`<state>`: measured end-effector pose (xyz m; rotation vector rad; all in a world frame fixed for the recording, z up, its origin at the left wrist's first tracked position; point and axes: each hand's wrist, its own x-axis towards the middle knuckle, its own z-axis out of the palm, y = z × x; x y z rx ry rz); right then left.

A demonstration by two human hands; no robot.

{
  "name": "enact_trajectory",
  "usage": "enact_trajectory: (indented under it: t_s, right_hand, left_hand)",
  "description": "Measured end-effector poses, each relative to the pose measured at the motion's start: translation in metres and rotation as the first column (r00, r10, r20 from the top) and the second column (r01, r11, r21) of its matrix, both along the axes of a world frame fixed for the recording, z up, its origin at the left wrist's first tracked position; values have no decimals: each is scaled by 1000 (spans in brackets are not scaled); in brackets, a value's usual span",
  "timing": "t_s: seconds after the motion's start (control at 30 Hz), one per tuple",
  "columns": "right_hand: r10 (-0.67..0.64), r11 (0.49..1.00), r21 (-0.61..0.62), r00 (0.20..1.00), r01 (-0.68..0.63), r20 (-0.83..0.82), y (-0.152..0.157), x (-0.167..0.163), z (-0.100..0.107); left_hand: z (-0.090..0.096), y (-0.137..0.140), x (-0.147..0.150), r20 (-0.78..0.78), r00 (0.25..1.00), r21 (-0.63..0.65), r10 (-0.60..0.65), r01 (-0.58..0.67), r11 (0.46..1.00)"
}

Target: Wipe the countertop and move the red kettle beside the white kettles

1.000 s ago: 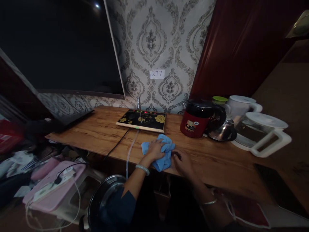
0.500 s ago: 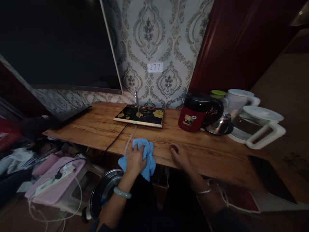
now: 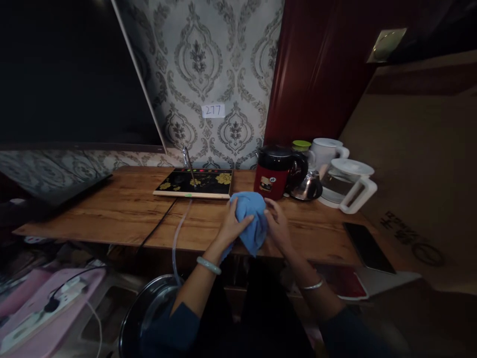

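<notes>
A bunched blue cloth [image 3: 250, 214] is between my two hands, raised over the front of the wooden tabletop [image 3: 130, 209]. My left hand [image 3: 234, 223], with a pale green bangle on its wrist, grips the cloth from the left, thumb across its front. At the cloth's right edge, my right hand [image 3: 276, 223] has its fingers bent against the fabric; whether they pinch it is hard to make out. Behind the cloth stands a red and black kettle [image 3: 271, 174]. The black, gold-flowered tea stove panel [image 3: 196, 183] with a thin metal spout lies to the left.
Right of the kettle stand a glass pot with a steel base [image 3: 306, 186] and a white-handled clear pitcher [image 3: 341, 184]. A phone [image 3: 367, 246] lies at the right. Below the left edge are a metal basin [image 3: 130, 313], a clear tube [image 3: 175, 243] and a power strip [image 3: 40, 313].
My left hand has carried the blue cloth up and to the right. My right hand has come to the cloth's right side. The view has turned rightward.
</notes>
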<state>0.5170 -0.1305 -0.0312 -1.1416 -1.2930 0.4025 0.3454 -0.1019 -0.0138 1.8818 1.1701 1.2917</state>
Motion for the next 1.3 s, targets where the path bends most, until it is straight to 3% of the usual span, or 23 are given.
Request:
enact_trajectory:
  t_s: [0.07,0.13,0.2,0.3,0.4,0.5,0.57,0.67,0.9,1.03,1.13,1.3]
  right_hand:
    - [-34,999,-34,975,43,218,2,-1,1]
    - [-9,984,-157,904,84,428,5,-10,-1]
    - [88,931,-340,820,134,565,7,-26,-2]
    - [261,823,-546,752,154,605,11,-56,3]
    - [320,821,-554,694,136,645,13,-79,6]
    - [305,874,-474,643,104,703,10,-82,4]
    - [276,892,-437,629,113,726,5,-67,0]
    - [220,876,-436,635,205,741,-2,-25,-3]
    - [-72,718,-380,605,583,793,-14,97,-5]
    - [-201,662,-291,538,691,819,-26,119,-7]
    - [-213,692,-251,525,677,824,-42,102,-12]
    - [-105,879,-230,639,417,762,-65,42,-27]
  left_hand:
    - [-6,7,-7,29,1000,-53,-7,9,999]
    - [-15,12,-26,18,997,-75,72,-70,995]
    - [-24,15,-51,-39,988,-52,150,-152,987]
    - [-36,19,-85,-162,957,-21,241,-248,969]
    - [-44,23,-103,-252,943,-7,218,-228,974]
    - [-48,26,-108,-301,930,27,211,-213,977]
    - [-50,28,-108,-299,926,44,229,-227,973]
    - [-54,31,-110,-312,919,61,243,-236,970]
    - [-61,35,-109,-381,890,127,251,-218,968]
    - [-58,32,-107,-387,885,147,259,-218,965]
    - [-54,29,-104,-385,885,155,261,-217,964]
    - [-52,25,-100,-405,875,152,265,-221,963]
